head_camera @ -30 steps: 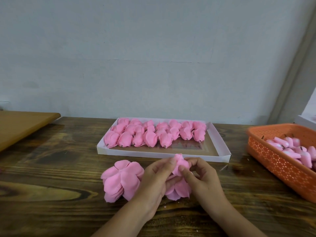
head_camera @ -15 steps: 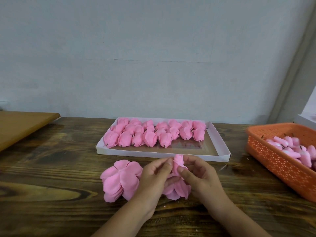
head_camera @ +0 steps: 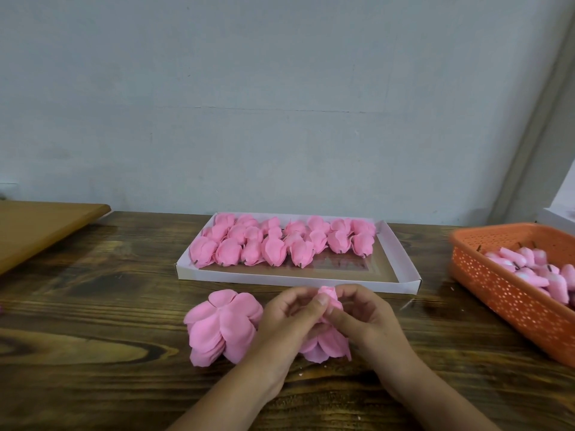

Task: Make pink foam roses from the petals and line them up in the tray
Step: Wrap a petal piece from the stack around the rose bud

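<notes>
Both thumbs and forefingers are curled and closed together on the top of one pink foam rose (head_camera: 329, 298). The left hand (head_camera: 291, 321) pinches it from the left side, the thumb tip pressing on the bud, and the right hand (head_camera: 362, 318) pinches it from the right, its forefinger laid across the lower part of the bud. So the bud stands up between the fingertips, just above them, while the open outer petals (head_camera: 326, 345) hang down under the palms and touch the wooden table (head_camera: 93, 353). Compared with half a second before, the fingers look closer around the bud and less of it shows above them; the petals below look about the same. Just left of the left hand, touching its back, lies a flat stack of loose petals (head_camera: 222, 326), in the same place as before. Behind the hands, near but apart from them, stands the white tray (head_camera: 401, 265) with the finished roses (head_camera: 280, 241) lined up in rows at its far and left part; its near right part shows a bare shiny bottom. This has not changed. Far to the right, at the table edge, an orange basket (head_camera: 504, 293) holds pink pieces with small dark stems. At the far left a brown board (head_camera: 40, 225) lies on the table.
</notes>
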### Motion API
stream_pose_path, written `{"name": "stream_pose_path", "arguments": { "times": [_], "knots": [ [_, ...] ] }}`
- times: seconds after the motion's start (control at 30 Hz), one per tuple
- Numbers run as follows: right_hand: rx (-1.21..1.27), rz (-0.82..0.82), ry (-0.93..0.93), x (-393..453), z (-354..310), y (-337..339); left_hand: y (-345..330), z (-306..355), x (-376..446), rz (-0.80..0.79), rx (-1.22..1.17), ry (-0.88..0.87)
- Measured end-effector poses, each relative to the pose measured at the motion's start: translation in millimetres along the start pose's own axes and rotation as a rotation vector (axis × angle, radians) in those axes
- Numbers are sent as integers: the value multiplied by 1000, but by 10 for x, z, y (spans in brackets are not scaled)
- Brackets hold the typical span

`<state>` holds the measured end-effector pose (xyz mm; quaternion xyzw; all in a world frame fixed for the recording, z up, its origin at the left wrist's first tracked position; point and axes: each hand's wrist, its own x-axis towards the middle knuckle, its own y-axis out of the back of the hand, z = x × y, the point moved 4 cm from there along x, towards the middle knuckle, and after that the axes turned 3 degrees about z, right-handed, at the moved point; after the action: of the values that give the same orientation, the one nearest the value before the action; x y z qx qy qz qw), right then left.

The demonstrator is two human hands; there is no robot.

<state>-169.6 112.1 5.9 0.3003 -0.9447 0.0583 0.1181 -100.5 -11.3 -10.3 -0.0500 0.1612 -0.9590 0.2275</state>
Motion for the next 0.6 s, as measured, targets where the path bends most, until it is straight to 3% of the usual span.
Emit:
{"name": "stream_pose_path", "arguments": {
  "times": [0.43, 0.6],
  "knots": [
    [151, -67, -89, -13, -25, -13, 40, 1, 25, 11, 9, 3],
    [151, -63, -70, -11, -20, -9, 50, 55, 22, 38, 148, -133]
  ]
}}
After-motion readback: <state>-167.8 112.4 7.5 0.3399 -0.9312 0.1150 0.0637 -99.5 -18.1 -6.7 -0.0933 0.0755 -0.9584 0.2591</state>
